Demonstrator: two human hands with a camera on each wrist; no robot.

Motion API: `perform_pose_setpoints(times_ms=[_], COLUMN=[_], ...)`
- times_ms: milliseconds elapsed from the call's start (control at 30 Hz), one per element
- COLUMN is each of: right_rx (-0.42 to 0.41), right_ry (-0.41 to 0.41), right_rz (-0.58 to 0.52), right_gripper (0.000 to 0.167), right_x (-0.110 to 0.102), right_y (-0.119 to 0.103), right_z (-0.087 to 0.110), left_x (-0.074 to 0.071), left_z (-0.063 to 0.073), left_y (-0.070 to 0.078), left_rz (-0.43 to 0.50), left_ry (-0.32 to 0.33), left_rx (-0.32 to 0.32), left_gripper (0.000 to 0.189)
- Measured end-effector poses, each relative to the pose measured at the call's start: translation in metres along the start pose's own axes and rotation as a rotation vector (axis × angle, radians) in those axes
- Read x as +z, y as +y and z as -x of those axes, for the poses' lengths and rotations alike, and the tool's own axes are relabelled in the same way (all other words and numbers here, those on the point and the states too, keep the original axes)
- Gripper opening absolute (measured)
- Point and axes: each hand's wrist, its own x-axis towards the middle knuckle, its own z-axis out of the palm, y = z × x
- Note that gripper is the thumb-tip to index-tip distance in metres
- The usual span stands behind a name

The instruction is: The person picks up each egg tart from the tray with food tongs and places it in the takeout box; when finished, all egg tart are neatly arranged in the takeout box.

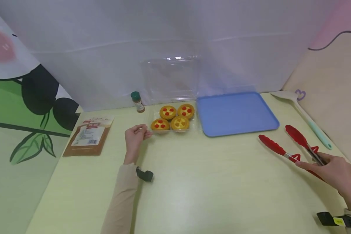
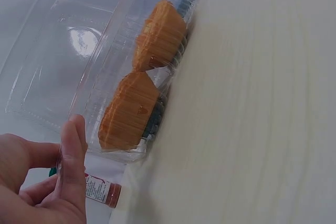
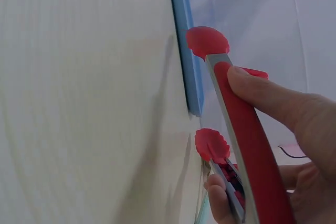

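Observation:
My left hand [image 1: 134, 138] is at the near left corner of a clear plastic clamshell box [image 1: 190, 128], pinching its edge between thumb and fingers. Several small golden tarts [image 1: 179, 123] sit inside, most topped with red pieces. The box's transparent lid [image 1: 172, 79] stands raised against the back cloth. In the left wrist view, the fluted sides of two tarts [image 2: 128, 114] show through the box wall. My right hand [image 1: 336, 170] grips a pair of red-tipped tongs [image 3: 247, 135], thumb on one arm and fingers on the other. The tongs' arms are spread, with nothing between their red heads.
A blue tray [image 1: 237, 113] lies right of the box. A spatula [image 1: 305, 115] with a pale green handle lies along the right edge. Behind my left hand stands a green-capped spice bottle [image 1: 138, 103]. A brown packet [image 1: 89, 138] lies at left.

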Motion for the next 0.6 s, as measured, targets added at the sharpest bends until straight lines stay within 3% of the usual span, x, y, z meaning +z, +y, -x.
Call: perform_pose_setpoints(times_ms=[200, 600], right_rx=[-0.011, 0.007], right_ry=[0.001, -0.122], right_rz=[0.036, 0.104], right_gripper=[0.057, 0.063], right_x=[0.009, 0.007], right_y=[0.005, -0.004], right_z=[0.002, -0.003], left_x=[0.0, -0.003], left_z=[-0.001, 0.002], left_y=[0.0, -0.005], left_rz=[0.003, 0.008], left_ry=[-0.003, -0.027], left_rx=[0.002, -0.016], left_gripper=[0.033, 0.034])
